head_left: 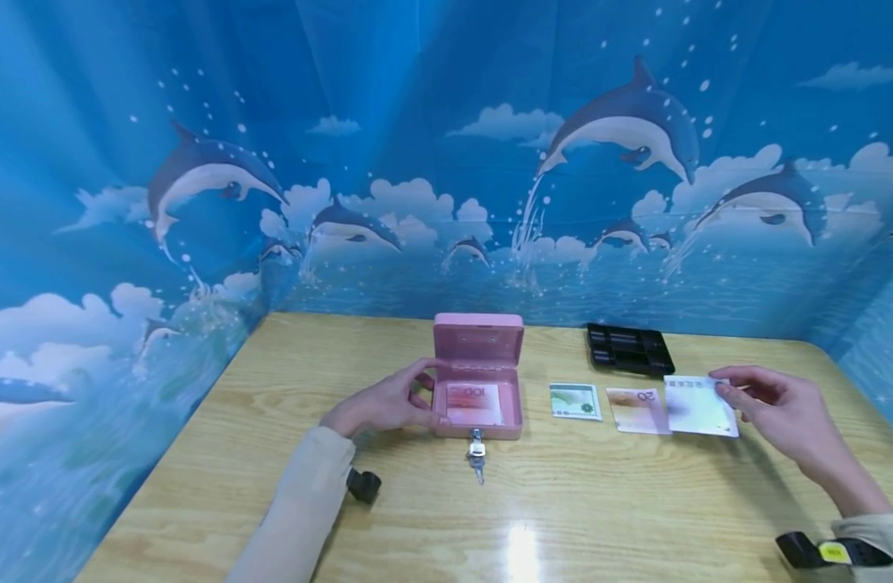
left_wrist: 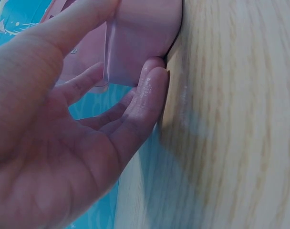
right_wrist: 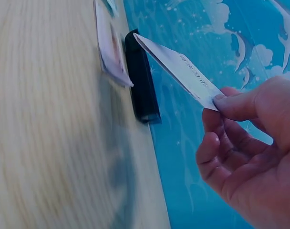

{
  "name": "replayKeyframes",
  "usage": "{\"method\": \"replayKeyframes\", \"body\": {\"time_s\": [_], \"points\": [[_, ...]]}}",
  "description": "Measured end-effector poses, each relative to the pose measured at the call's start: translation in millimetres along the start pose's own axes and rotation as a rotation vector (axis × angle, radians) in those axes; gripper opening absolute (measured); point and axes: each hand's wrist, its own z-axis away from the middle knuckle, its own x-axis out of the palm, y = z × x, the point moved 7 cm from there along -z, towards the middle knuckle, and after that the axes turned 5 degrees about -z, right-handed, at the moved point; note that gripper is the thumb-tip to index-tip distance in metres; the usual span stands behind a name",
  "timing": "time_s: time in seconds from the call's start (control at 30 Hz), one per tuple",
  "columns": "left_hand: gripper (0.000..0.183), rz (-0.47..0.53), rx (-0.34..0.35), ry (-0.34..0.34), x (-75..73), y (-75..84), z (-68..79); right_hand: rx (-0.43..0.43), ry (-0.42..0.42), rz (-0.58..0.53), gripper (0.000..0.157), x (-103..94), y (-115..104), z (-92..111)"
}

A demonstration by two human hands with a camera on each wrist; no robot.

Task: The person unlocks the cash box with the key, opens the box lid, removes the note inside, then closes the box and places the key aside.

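A pink cash box [head_left: 515, 405] stands with its lid raised, a red 100 banknote [head_left: 475, 403] lying inside. My left hand [head_left: 391, 397] holds the box by its left side, thumb at the front corner; in the left wrist view some fingertips meet the pink wall [left_wrist: 140, 43] low down near the tabletop. Between thumb and fingers my right hand [head_left: 781, 409] pinches a whitish banknote [head_left: 697, 409], which the right wrist view shows raised off the table. Just left of it lies a 20 banknote [head_left: 635, 410], then a green banknote [head_left: 573, 402].
Behind the notes sits a black compartment tray [head_left: 631, 350]. A small key set [head_left: 478, 457] hangs at the box's front lock. The wooden table [head_left: 431, 526] meets a blue dolphin-print curtain [head_left: 417, 162] at its back and sides.
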Motion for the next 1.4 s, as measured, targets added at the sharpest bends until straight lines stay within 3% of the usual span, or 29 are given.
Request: {"method": "replayKeyframes", "body": {"time_s": [0.23,0.57,0.97,1.4], "points": [[0.092,-0.005,-0.011,0.010,0.2,-0.6,0.1,-0.001,-0.007,0.044,0.037,-1.2,11,-4],[0.091,0.003,0.029,-0.012,-0.1,1.1,-1.7,-0.007,-0.010,0.125,0.034,-2.4,23,-11],[0.091,0.012,0.013,-0.004,-1.4,1.9,0.2,-0.174,-0.031,0.355,0.018,2.7,19,-28],[0.091,0.013,0.009,-0.002,-0.4,0.4,-1.2,-0.202,-0.118,0.415,0.016,6.5,20,-37]]}}
